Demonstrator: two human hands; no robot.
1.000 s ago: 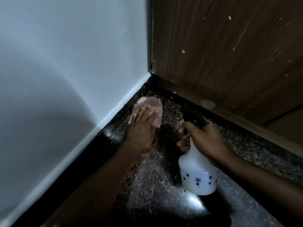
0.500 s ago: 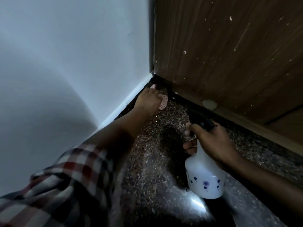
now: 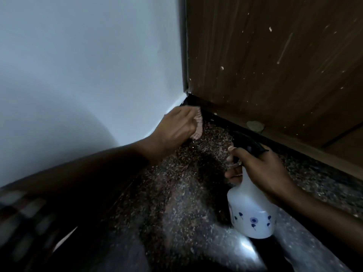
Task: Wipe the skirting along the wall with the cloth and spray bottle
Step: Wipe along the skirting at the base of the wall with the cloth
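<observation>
the left side is bounded by a white wall and the back by a wooden panel. the two are joined in a corner, and open speckled floor is left between the two arms. a dark skirting is seen at the wall's foot, largely hidden by the left forearm. the spray bottle is held upright, its neck grasped by the right hand, with fingers curled at the black trigger head. the pink cloth is clutched in the left hand and pressed to the skirting just short of the corner. since a second ago the cloth has been carried nearer the corner, while the bottle is held much as before.
</observation>
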